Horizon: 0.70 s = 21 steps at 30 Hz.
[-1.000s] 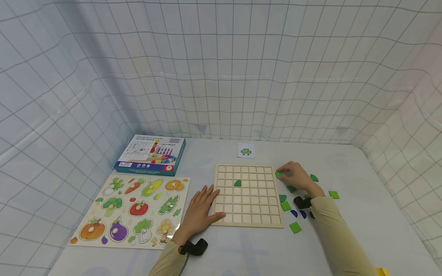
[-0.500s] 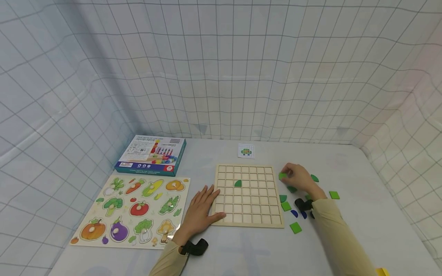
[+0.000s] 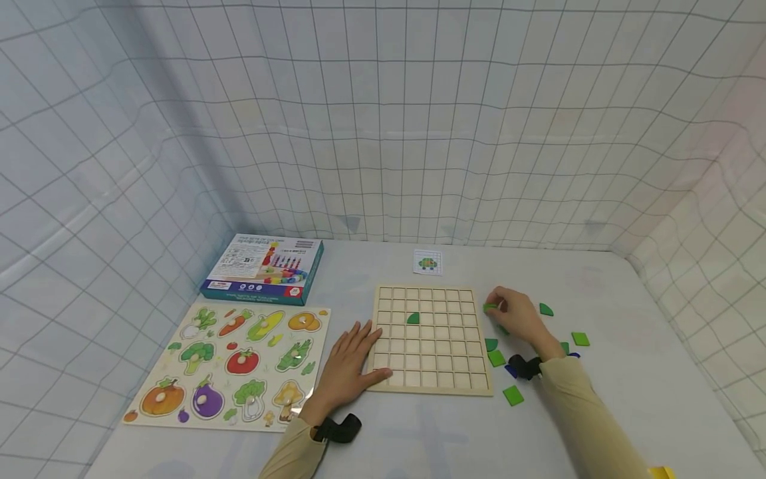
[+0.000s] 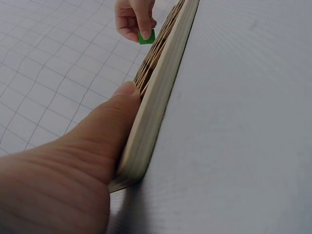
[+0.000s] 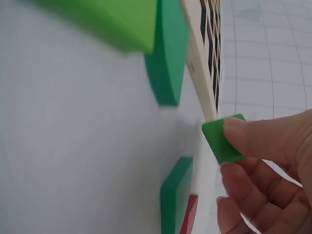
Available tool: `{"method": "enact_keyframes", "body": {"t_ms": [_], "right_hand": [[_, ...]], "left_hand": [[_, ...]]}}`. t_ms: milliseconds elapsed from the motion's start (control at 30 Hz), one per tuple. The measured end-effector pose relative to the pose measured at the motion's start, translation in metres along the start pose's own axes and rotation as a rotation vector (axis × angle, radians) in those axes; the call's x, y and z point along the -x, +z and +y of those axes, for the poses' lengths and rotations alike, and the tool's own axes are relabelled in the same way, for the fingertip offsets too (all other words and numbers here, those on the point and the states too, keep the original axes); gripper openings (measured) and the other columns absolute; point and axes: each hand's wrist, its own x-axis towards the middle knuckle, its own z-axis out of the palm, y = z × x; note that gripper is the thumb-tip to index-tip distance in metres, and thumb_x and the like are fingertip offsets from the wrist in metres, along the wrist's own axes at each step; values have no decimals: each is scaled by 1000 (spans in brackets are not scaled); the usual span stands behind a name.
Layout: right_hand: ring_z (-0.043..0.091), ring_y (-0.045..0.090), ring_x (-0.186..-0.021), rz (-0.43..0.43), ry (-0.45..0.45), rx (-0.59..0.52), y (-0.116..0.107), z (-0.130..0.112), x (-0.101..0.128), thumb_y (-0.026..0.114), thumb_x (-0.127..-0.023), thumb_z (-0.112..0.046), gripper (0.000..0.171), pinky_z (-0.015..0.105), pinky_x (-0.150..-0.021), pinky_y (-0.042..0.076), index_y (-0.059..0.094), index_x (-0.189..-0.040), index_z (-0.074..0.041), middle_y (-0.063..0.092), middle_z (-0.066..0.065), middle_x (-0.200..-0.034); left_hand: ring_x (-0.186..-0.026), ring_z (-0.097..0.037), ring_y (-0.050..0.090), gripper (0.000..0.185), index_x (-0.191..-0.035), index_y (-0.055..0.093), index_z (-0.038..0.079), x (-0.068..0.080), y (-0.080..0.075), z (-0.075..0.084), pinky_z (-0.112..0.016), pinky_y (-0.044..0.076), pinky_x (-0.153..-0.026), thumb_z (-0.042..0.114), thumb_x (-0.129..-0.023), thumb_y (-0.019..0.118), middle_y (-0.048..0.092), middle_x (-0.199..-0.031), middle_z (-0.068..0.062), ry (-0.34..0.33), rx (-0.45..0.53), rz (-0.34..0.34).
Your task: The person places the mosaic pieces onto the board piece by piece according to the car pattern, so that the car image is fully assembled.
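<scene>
A wooden grid board (image 3: 431,339) lies on the table with one dark green quarter-round piece (image 3: 413,319) in a cell. My left hand (image 3: 350,364) rests flat on the board's left edge (image 4: 156,97), thumb against it. My right hand (image 3: 514,314) is just off the board's right edge and pinches a small green square tile (image 3: 490,307) (image 5: 223,141) (image 4: 146,36) between thumb and fingers. Several loose green pieces (image 3: 495,358) and blue pieces lie on the table beside that hand.
A small pattern card (image 3: 427,262) lies beyond the board. A vegetable peg puzzle (image 3: 230,362) and a blue box (image 3: 263,267) sit at the left. Gridded fabric walls (image 3: 383,133) close in the table. A yellow piece (image 3: 661,472) shows at the bottom right.
My right hand has drawn slightly right and back from the board's top right corner, still pinching the green tile. The left hand has stayed put.
</scene>
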Motion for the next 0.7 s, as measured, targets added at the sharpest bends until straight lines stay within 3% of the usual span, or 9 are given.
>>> {"method": "enact_keyframes", "body": {"t_ms": [200, 400, 700], "right_hand": [[16, 51, -69, 44, -36, -65, 8, -19, 1, 72, -83, -2, 12, 30, -59, 44, 67, -95, -3, 59, 3, -82], [16, 56, -71, -21, -33, -167, 22, -38, -1, 73, -83, -6, 12, 32, -63, 49, 67, -93, -4, 61, 0, -81], [14, 61, -74, -87, -101, -216, 44, -55, -11, 72, -85, -7, 9, 28, -66, 51, 68, -94, -5, 65, -1, -84]], "left_hand": [[-141, -30, 16, 78, -146, 40, 12, 0, 0, 0, -46, 11, -113, 54, -84, 63, 30, -151, -12, 2, 2, 1], [-141, -31, 17, 78, -145, 40, 11, 0, 1, -1, -47, 12, -113, 53, -84, 64, 31, -151, -13, 9, -1, 9], [-140, -33, 19, 79, -145, 41, 10, 0, 3, -3, -49, 14, -111, 54, -84, 64, 32, -150, -14, 25, -4, 27]]}}
